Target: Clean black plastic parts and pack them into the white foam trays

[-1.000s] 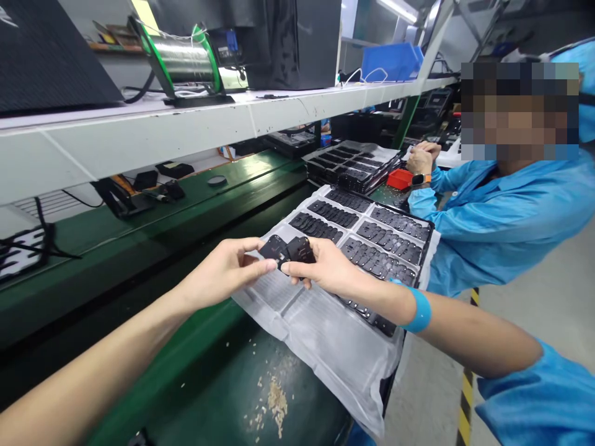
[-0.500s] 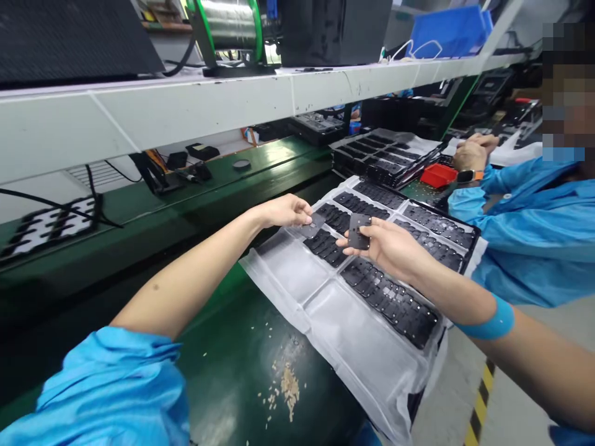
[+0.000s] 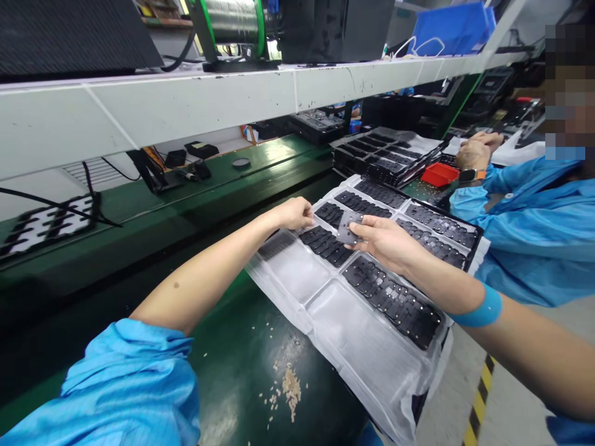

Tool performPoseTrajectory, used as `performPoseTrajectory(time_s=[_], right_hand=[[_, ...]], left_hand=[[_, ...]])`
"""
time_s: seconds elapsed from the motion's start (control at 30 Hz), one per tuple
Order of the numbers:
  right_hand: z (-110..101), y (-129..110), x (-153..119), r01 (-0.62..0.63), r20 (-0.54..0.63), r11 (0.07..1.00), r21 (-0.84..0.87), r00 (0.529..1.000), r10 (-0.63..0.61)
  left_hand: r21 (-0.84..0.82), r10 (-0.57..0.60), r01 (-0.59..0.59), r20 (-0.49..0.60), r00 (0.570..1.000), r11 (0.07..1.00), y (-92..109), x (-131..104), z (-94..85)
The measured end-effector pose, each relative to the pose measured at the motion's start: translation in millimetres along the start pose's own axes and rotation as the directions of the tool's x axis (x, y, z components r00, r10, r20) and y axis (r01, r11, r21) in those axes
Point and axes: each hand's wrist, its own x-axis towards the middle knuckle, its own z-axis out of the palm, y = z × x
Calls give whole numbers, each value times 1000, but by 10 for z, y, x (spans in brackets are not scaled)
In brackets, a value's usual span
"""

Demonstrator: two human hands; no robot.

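Note:
My right hand (image 3: 388, 241) pinches a thin dark plate (image 3: 348, 228) with rounded corners and small holes, thumb on its face, tilted above the tray. To its left, my left hand (image 3: 296, 214) hovers at the tray's far-left edge with its fingers curled together; what they hold, if anything, is hidden. Below both hands lies a tray lined with a translucent white sheet (image 3: 351, 322) and split into compartments. Overlapping rows of similar dark plates (image 3: 390, 300) fill several compartments, and a short row (image 3: 325, 246) lies just under my hands. The two nearest left compartments show bare lining.
A green bench (image 3: 223, 347) carries a scatter of small pale grains (image 3: 291, 390). Above runs a white shelf (image 3: 195, 102) with a wire spool (image 3: 232, 25). Behind the tray stand stacked trays (image 3: 385, 152) and a red bin (image 3: 439, 174). A co-worker's blue sleeve (image 3: 525, 210) is at the right.
The dark plate seen in my left hand no longer shows there, and that hand's fingers have curled in. My right hand has shifted slightly left, turning its plate to a lighter, tilted face.

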Motion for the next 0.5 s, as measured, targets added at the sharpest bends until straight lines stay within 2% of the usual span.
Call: performPoseTrajectory(time_s=[0.07,0.17,0.23,0.37,0.5], right_hand=[[90,8,57,24,14,1000,6,1000,-24],[237,27,163,64,39,998,-12,997,-64],[307,44,226,94,54,994,-52,994,-91],[294,89,265,162,52,959,-234,987,-154],[162,129,210,257,39,844,-471,962,-271]], left_hand=[[-61,49,-47,18,999,997,90,-123,-6],[-246,140,-120,66,988,962,197,-276,-7],[-311,148,-130,34,988,942,217,-299,-27],[-176,35,-45,-58,998,983,115,-177,-143],[-37,-22,20,-48,999,999,-56,-15,-197]])
